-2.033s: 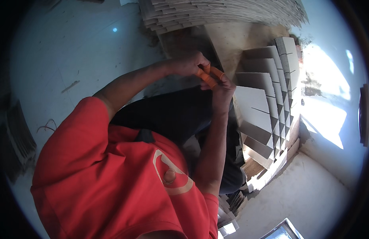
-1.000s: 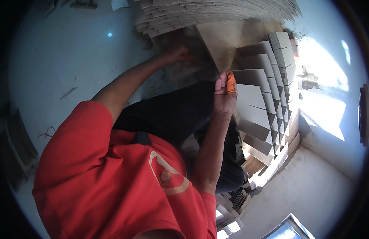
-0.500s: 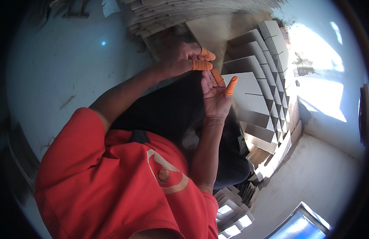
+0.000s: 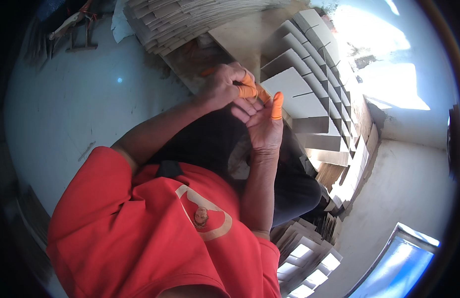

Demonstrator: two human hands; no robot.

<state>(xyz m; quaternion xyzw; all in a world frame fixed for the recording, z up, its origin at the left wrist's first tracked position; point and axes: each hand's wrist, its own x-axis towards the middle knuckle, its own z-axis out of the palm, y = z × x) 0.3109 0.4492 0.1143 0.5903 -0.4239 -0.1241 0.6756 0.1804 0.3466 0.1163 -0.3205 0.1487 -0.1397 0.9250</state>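
Orange rubber finger cots cover the thumb and index finger of both my hands. Over my lap, my left hand (image 4: 222, 89) is closed in a pinch at the orange finger cot (image 4: 262, 94) on my right index finger. How much of the cot lies between the fingertips is partly hidden. My right hand (image 4: 263, 124) is turned palm up with its fingers stretched out and its thumb upright, capped by another orange finger cot (image 4: 277, 105). Nothing lies in its palm.
Slotted cardboard dividers (image 4: 294, 92), interlocked into a grid, stand just right of my hands. A large cardboard stack (image 4: 190, 22) is at the far side. More dividers (image 4: 302, 263) sit lower right, near a shiny blue panel (image 4: 398, 263). A wooden stand (image 4: 81, 47) is far left.
My left thumb and index finger have come together at the right index finger's cot. Both hands have dropped slightly toward my lap, and the view has shifted a little.
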